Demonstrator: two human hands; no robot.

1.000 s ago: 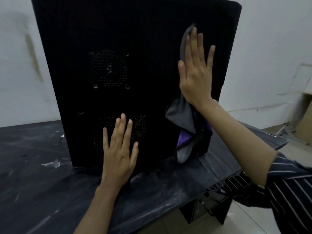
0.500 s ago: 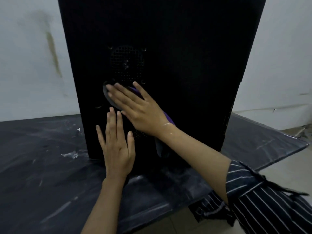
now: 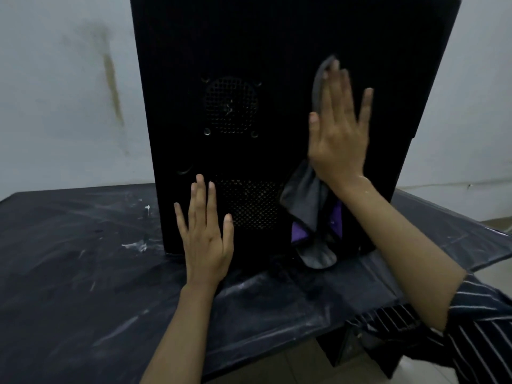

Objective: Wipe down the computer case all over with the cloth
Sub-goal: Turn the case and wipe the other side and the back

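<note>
At your 9 o'clock the smeared black tabletop (image 3: 69, 273) stretches away. Your left hand (image 3: 206, 239) lies flat on the case (image 3: 277, 37) at the panel's 7 o'clock, its fingers (image 3: 200, 195) straight, close together and holding nothing. The case stands upright on the tabletop at your 12 o'clock. The lower vent (image 3: 249, 203) is just at the left hand's 2 o'clock, with the upper vent (image 3: 230, 105) above it. At the panel's 3 o'clock your right hand (image 3: 338, 139) presses the cloth (image 3: 307, 200) to the case, fingers (image 3: 367, 103) straight and slightly spread. The cloth hangs from the palm toward 6 o'clock.
</note>
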